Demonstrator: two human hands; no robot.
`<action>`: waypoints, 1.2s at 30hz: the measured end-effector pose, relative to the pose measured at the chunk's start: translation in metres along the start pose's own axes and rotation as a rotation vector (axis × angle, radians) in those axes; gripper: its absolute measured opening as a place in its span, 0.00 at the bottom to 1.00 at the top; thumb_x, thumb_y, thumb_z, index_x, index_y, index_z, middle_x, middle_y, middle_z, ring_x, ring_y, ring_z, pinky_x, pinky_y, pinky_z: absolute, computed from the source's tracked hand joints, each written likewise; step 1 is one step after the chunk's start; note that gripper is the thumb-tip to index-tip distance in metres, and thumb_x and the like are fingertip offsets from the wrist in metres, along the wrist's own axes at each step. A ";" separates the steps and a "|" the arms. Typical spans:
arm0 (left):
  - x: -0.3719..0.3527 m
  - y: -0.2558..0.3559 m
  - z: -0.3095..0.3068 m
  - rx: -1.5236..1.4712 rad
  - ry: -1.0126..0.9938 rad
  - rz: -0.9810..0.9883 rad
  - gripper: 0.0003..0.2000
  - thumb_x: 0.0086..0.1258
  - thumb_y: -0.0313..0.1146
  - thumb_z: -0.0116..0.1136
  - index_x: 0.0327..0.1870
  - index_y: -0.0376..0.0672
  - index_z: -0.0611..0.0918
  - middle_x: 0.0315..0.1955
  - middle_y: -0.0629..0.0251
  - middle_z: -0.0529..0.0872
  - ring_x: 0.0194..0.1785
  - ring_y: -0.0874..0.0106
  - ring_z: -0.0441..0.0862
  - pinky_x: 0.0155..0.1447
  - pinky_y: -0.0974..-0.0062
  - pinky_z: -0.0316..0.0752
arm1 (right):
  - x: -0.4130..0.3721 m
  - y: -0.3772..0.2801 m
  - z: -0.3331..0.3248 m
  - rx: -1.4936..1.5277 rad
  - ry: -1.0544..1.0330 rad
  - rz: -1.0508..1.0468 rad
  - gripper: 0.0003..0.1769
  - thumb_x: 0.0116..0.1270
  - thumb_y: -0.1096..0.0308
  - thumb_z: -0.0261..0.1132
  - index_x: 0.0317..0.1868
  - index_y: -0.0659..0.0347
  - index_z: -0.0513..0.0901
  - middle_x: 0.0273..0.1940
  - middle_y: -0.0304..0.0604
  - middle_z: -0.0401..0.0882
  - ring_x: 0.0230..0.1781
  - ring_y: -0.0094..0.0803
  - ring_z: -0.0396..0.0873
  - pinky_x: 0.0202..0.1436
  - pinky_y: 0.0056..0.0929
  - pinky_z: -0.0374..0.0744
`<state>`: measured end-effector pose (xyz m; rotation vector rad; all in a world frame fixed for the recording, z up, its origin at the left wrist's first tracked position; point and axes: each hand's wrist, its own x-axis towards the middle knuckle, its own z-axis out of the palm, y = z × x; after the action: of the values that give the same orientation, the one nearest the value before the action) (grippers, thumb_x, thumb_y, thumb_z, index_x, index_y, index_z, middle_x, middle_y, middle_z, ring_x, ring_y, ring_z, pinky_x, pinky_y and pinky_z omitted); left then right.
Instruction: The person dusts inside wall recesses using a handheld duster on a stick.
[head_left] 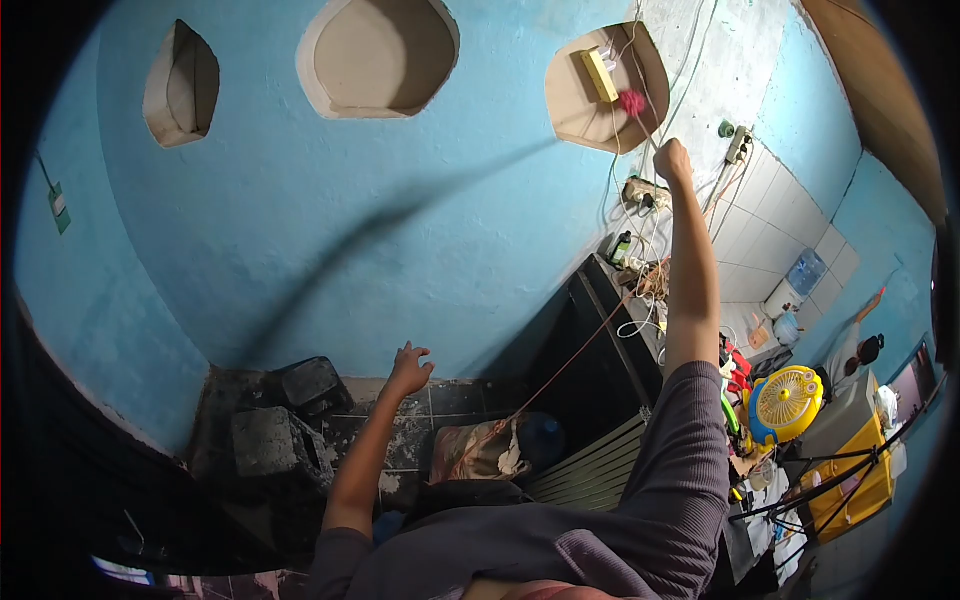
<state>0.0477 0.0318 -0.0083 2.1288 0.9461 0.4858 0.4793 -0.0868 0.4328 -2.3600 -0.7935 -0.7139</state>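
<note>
High on the right, my right hand (673, 160) is closed round the thin handle of a duster with a fluffy red head (631, 102). The red head is at the lower right part of a wall niche (570, 125), just beside a yellow power strip (600, 75) with white plugs and cables. Lower down, my left hand (410, 370) is held out in front of the blue wall (400, 270) with its fingers apart, holding nothing.
Hanging cables run down beside my right arm to a cluttered black cabinet (610, 320). A yellow fan (785, 405) stands at the right; a person (850, 355) is beyond it. Dark blocks (270, 445) and a bag (470, 452) lie on the floor.
</note>
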 end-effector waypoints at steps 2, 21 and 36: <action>0.000 -0.008 -0.002 0.000 0.008 0.011 0.20 0.58 0.39 0.56 0.51 0.43 0.74 0.61 0.38 0.54 0.65 0.43 0.48 0.64 0.54 0.53 | 0.005 -0.002 -0.010 -0.082 -0.067 -0.014 0.15 0.56 0.67 0.52 0.42 0.65 0.76 0.46 0.57 0.75 0.49 0.52 0.72 0.49 0.44 0.71; -0.021 0.003 -0.004 -0.064 -0.010 -0.067 0.18 0.57 0.37 0.56 0.48 0.39 0.75 0.57 0.40 0.63 0.65 0.49 0.54 0.63 0.59 0.57 | -0.125 -0.051 -0.079 -0.116 0.119 -0.095 0.10 0.52 0.70 0.51 0.29 0.64 0.78 0.33 0.57 0.78 0.37 0.52 0.77 0.39 0.43 0.74; -0.029 -0.008 0.003 -0.031 -0.042 -0.091 0.19 0.58 0.37 0.55 0.50 0.40 0.74 0.57 0.40 0.62 0.65 0.52 0.54 0.64 0.61 0.56 | -0.076 -0.004 0.040 0.150 0.061 -0.225 0.11 0.56 0.63 0.55 0.32 0.57 0.82 0.31 0.55 0.78 0.34 0.50 0.77 0.38 0.42 0.74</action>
<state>0.0261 0.0122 -0.0174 2.0501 1.0008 0.4058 0.4362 -0.0872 0.3581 -2.1266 -1.0587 -0.7842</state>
